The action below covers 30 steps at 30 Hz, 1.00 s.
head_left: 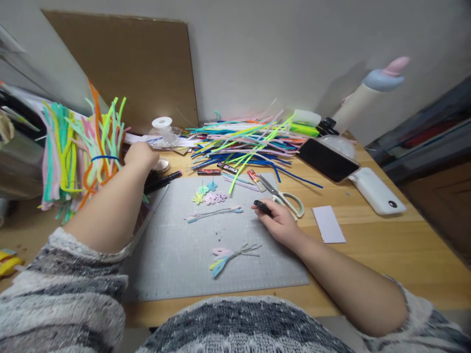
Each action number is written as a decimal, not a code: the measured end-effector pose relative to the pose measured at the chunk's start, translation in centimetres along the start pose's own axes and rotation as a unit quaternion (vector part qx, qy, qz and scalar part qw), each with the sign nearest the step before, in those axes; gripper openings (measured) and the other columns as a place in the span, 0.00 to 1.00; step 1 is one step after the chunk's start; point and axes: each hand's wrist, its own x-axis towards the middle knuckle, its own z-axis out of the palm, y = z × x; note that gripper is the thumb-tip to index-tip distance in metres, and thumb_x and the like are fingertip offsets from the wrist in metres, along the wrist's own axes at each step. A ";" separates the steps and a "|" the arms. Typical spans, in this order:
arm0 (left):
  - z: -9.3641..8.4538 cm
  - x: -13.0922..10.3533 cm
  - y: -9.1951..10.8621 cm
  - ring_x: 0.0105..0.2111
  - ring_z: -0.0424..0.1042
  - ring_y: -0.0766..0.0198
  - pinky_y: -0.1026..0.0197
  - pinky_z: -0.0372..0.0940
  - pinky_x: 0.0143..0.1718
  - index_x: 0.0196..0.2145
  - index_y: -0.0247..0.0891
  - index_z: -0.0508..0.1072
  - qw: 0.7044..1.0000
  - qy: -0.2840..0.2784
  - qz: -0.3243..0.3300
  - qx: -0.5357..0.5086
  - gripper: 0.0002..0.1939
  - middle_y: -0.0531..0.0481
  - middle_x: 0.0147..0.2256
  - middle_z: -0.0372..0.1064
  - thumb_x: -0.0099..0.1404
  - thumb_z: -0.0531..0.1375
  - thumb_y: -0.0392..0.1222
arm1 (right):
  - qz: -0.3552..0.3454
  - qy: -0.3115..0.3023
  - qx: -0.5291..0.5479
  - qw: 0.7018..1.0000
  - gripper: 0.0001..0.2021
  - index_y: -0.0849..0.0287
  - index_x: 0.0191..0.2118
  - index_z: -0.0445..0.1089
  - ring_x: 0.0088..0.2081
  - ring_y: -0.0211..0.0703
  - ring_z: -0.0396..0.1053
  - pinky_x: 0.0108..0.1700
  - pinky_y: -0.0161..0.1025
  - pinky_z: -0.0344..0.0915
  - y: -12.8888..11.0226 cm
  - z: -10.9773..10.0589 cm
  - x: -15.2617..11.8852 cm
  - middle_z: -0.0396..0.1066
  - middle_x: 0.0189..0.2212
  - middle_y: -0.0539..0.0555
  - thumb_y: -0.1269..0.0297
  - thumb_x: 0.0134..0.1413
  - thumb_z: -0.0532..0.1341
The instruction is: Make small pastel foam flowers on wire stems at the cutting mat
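My right hand [277, 220] is closed around a black pen-like object [262, 207] at the right side of the grey mat [176, 264]. Stretched to the back left, my left hand [142, 157] is beside a bundle of coloured pipe cleaners [105, 142]; its fingers are turned away and hidden. Small pastel flowers [209, 197] lie on the mat, with thin wired stems [215, 213] below them. Nearer to me rest pink, yellow and blue loops on twisted stems [224, 260]. White-handled scissors [290, 202] lie just behind my right hand.
A loose pile of pipe cleaners [243, 139] spreads along the wall. To the right are a phone [327, 159], a white power bank [380, 191] and a white card [328, 224]. A clear spool [162, 130] stands behind my left hand, before a brown board [128, 63].
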 end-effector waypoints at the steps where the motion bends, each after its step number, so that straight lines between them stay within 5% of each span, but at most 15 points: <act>1: 0.1 0.0 0.6 0.43 0.71 0.44 0.49 0.64 0.44 0.45 0.27 0.73 1.000 0.021 0.005 0.010 0.18 0.33 0.40 0.74 0.59 0.56 0.40 | 0.000 0.004 0.002 1.000 0.07 0.57 0.39 0.70 0.36 0.43 0.73 0.39 0.38 0.67 0.0 0.0 0.0 0.75 0.34 0.53 0.66 0.58 0.56; 4: 0.9 -0.3 2.5 0.44 0.72 0.52 0.59 0.64 0.44 0.46 0.38 0.75 0.996 -0.023 0.078 0.034 0.18 0.43 0.44 0.75 0.58 0.58 0.42 | 0.002 0.018 0.004 1.000 0.07 0.57 0.39 0.70 0.36 0.42 0.73 0.39 0.38 0.67 0.2 0.0 0.0 0.75 0.34 0.53 0.66 0.58 0.56; 10: 2.7 0.0 3.7 0.36 0.75 0.57 0.64 0.65 0.34 0.33 0.42 0.78 0.987 -0.106 0.112 0.037 0.10 0.50 0.35 0.78 0.50 0.63 0.39 | 0.009 0.011 0.008 1.000 0.07 0.57 0.39 0.70 0.36 0.42 0.72 0.38 0.37 0.67 0.4 0.1 -0.2 0.75 0.33 0.53 0.65 0.58 0.56; 30: 2.9 -0.2 4.5 0.31 0.75 0.59 0.66 0.62 0.29 0.36 0.42 0.76 0.985 -0.136 0.086 0.056 0.15 0.50 0.30 0.78 0.48 0.58 0.35 | 0.023 -0.017 0.020 0.999 0.07 0.58 0.38 0.71 0.34 0.42 0.71 0.37 0.38 0.65 0.1 0.1 0.1 0.74 0.32 0.53 0.65 0.58 0.56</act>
